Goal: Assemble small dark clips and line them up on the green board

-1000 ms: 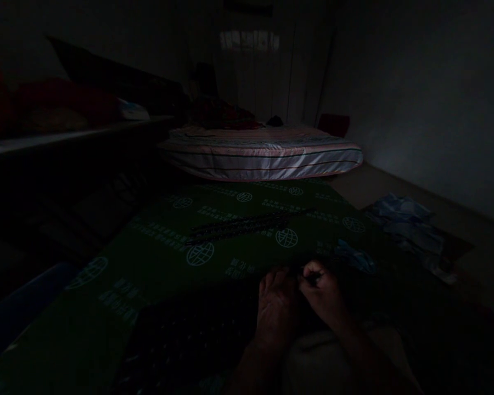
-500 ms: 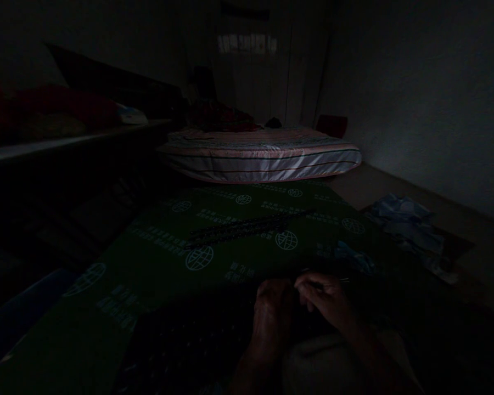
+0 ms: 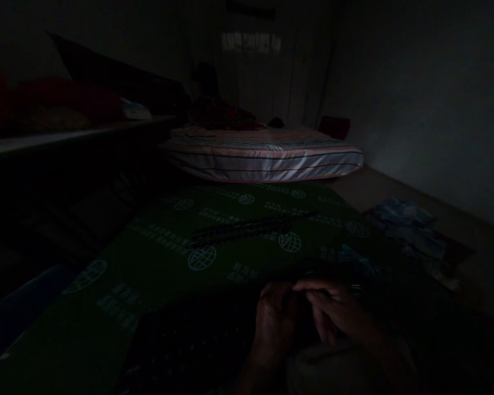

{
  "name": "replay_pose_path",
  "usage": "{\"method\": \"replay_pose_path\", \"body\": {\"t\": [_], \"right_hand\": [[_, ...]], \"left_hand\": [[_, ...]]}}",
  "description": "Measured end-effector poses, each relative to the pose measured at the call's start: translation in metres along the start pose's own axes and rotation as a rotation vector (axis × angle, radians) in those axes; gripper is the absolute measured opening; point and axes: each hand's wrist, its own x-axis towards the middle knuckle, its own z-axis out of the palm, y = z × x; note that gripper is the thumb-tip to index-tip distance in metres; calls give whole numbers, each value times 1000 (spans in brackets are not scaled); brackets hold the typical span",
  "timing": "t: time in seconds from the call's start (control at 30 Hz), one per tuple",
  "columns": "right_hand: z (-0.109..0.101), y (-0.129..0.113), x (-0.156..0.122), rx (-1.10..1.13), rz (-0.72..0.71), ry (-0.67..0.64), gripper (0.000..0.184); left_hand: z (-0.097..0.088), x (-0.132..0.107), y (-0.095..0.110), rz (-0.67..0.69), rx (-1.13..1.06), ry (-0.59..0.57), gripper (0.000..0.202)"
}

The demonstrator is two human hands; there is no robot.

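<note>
The room is very dark, so details around my hands are hard to make out. My left hand [image 3: 275, 312] is closed, knuckles up, at the far right part of a black, light-specked piece [image 3: 189, 343]; whatever its fingers grip is hidden. Beside it, my right hand [image 3: 337, 307] brings its index finger and thumb together close to the left fingers, while its lower fingers hang down. Anything pinched there is too small or dark to name. A few thin, pale, shiny bits [image 3: 355, 288] show just past the right hand.
Several long, dark, dotted strips [image 3: 239, 229] lie across the green printed sheet [image 3: 160, 280]. A bluish crumpled piece [image 3: 356, 258] is at its right. Beyond stand a striped bed [image 3: 267, 162] and a shelf [image 3: 82, 134]; blue-white cloth [image 3: 407, 216] lies on the floor.
My right hand has shifted slightly right, its index finger straighter and its lower fingers dropped further down. My left hand stays closed in nearly the same place. The view has tilted a little.
</note>
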Motion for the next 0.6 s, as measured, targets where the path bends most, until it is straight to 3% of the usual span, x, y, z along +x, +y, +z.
{"method": "replay_pose_path", "body": {"t": [0.13, 0.37, 0.5, 0.6], "right_hand": [[1, -1, -6, 111, -3, -74, 49], [4, -1, -8, 295, 27, -67, 43], [11, -5, -5, 215, -59, 98, 45], [12, -9, -6, -1, -177, 151, 42]], "left_hand": [[0, -1, -1, 6, 8, 12, 24], [1, -3, -3, 1, 12, 20, 23], [2, -4, -5, -36, -49, 46, 29], [3, -4, -6, -78, -110, 60, 31]]}}
